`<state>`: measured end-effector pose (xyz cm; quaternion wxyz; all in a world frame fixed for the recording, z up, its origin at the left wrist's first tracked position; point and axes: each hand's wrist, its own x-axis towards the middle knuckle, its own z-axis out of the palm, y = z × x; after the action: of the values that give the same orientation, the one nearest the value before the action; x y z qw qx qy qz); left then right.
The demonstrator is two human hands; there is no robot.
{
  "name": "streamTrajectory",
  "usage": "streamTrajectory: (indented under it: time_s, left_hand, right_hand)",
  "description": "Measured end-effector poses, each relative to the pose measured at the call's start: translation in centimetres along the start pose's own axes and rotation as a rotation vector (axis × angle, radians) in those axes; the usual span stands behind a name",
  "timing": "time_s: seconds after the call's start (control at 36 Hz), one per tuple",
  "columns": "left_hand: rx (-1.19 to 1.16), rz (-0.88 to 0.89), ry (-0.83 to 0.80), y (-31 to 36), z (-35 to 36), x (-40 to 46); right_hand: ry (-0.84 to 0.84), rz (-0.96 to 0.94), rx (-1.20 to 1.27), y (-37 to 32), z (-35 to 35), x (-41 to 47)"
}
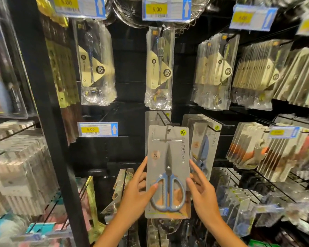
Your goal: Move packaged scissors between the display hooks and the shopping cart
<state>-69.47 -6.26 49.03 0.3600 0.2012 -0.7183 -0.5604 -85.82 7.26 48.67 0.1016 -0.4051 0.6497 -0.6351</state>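
Note:
A grey card pack of blue-handled scissors is held upright in front of the display, its hang hole at the tip of a black hook. My left hand grips its left edge, thumb on the front over the handle. My right hand holds the right edge, thumb on the front. Another grey pack hangs further back on the same hook. A row of similar scissor packs hangs on the neighbouring hook to the right. No shopping cart is in view.
Packaged whisks and ladles hang on hooks above, under yellow price tags. A black upright post stands to the left. Rows of other packaged goods crowd the right side, and more packs hang below.

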Motion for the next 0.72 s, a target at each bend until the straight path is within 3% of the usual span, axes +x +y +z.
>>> streamTrajectory:
  time_s: [0.53,0.72]
  left_hand:
    - [0.238,-0.069,-0.035,-3.1,0.3,7.8]
    - [0.333,-0.097,0.004,-2.6,0.3,12.5]
  right_hand:
    - [-0.29,-0.027,-0.1,5.2,3.0,8.3]
    - [-0.313,0.009,-0.146,6.6,5.4,13.5]
